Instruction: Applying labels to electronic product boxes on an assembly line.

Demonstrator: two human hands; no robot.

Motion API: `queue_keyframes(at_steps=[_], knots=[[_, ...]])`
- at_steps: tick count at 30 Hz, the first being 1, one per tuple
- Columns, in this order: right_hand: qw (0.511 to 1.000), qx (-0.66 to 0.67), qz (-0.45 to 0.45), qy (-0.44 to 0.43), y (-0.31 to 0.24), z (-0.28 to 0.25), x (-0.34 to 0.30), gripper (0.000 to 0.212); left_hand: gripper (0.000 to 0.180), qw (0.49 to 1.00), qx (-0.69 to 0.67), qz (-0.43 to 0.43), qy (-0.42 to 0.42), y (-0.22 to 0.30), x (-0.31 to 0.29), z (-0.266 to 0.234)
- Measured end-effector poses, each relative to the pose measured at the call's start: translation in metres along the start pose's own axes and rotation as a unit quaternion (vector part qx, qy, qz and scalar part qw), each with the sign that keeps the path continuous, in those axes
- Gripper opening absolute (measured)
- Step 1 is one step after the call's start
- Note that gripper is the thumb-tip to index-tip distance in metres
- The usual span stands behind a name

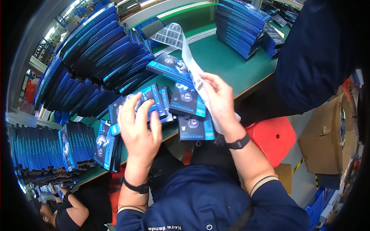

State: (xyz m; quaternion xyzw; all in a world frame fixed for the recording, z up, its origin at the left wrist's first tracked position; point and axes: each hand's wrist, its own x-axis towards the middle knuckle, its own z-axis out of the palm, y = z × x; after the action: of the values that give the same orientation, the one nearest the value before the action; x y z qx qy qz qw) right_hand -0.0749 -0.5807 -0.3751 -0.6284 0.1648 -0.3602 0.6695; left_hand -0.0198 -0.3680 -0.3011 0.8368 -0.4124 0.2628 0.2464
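Holding a label strip (191,67) pinched in our right hand (219,98) above stacked boxes (187,102) on the green tabletop (208,50), we spread our left hand (138,125) loosely over a blue box (150,93), possibly touching it.

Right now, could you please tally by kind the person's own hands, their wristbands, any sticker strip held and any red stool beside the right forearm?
Left hand and right hand: 2
Wristbands: 2
Sticker strip: 1
Red stool: 1
Total: 6
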Motion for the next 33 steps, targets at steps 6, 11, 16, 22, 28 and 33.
queue_keyframes(at_steps=[6, 11, 16, 22, 28, 33], knots=[[0.996, -0.064, -0.041, 0.048, 0.015, 0.026, -0.005, 0.022, 0.078, 0.96, -0.066, 0.143, -0.232, 0.035, -0.023, 0.007], [0.999, 0.008, -0.027, 0.038, 0.033, 0.015, 0.001, 0.023, 0.058, 0.931, 0.093, 0.264, -0.233, 0.022, -0.032, 0.036], [0.993, 0.101, 0.043, 0.046, 0.033, -0.009, 0.005, 0.025, 0.046, 0.948, 0.02, 0.249, -0.195, 0.029, -0.001, 0.029], [0.921, -0.323, -0.218, 0.026, -0.005, -0.052, 0.008, 0.063, 0.033, 0.951, -0.121, 0.279, -0.051, 0.017, 0.044, -0.005], [0.857, -0.353, -0.254, -0.275, -0.09, -0.024, -0.013, 0.096, 0.032, 0.946, -0.241, 0.215, 0.012, -0.025, 0.049, -0.051], [0.844, -0.23, -0.427, -0.227, -0.074, 0.019, 0.017, 0.058, 0.043, 0.933, -0.303, 0.164, 0.105, -0.074, 0.028, -0.059]])
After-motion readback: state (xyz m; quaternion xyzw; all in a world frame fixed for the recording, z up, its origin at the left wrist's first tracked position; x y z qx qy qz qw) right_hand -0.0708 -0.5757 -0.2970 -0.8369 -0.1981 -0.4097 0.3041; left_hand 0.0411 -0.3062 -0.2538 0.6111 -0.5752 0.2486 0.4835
